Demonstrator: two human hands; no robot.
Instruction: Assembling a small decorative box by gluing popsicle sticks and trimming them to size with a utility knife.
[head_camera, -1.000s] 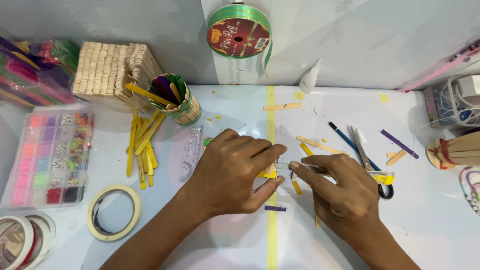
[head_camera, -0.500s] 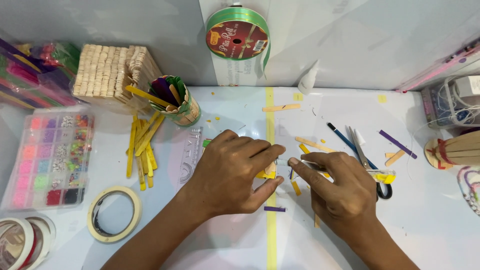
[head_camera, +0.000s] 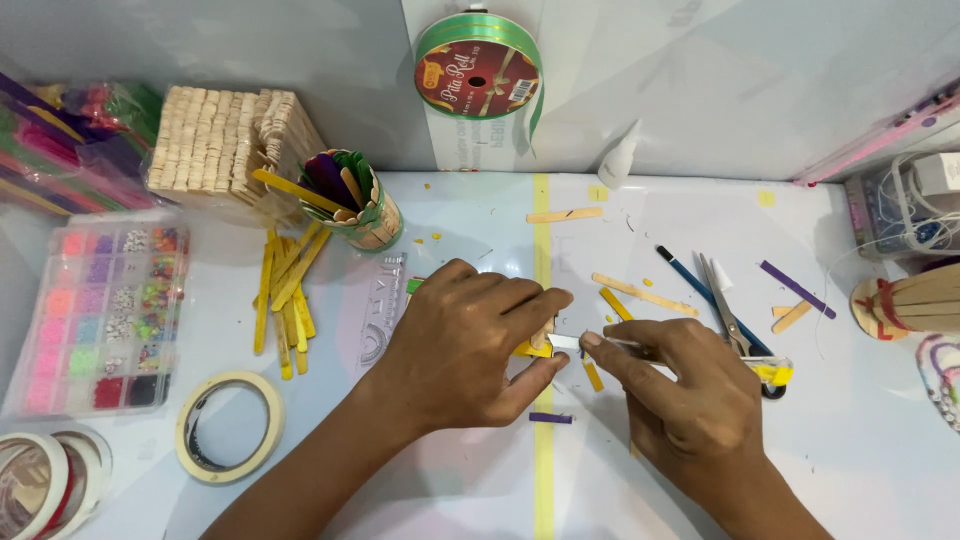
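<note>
— Yellow is the colour of the small stick piece (head_camera: 533, 347) at the middle of the white tabletop (head_camera: 880, 440); how is it held?

— It is pinched by the left hand (head_camera: 462, 345), whose fingers are closed down over it so that it is pressed flat, most likely to keep it from sliding. Only its right end is left uncovered.

— And the right hand (head_camera: 690, 400)?

— A thin metal blade (head_camera: 572, 342) is gripped there, the fingers curled shut around its handle and the forefinger laid along the top, seemingly for downward pressure. The tip is set against the exposed end of the piece.

— What is kept nearby?

— Scissors (head_camera: 728, 312) and a blue pencil (head_camera: 690, 278) are laid just right of the hands, within reach. Yellow sticks (head_camera: 285, 295) are heaped to the left, beside a cup of sticks (head_camera: 360, 205). A bead organiser (head_camera: 105, 310) and a tape roll (head_camera: 230, 427) are placed further left, and a green ribbon spool (head_camera: 478, 65) is hung on the far wall.
</note>
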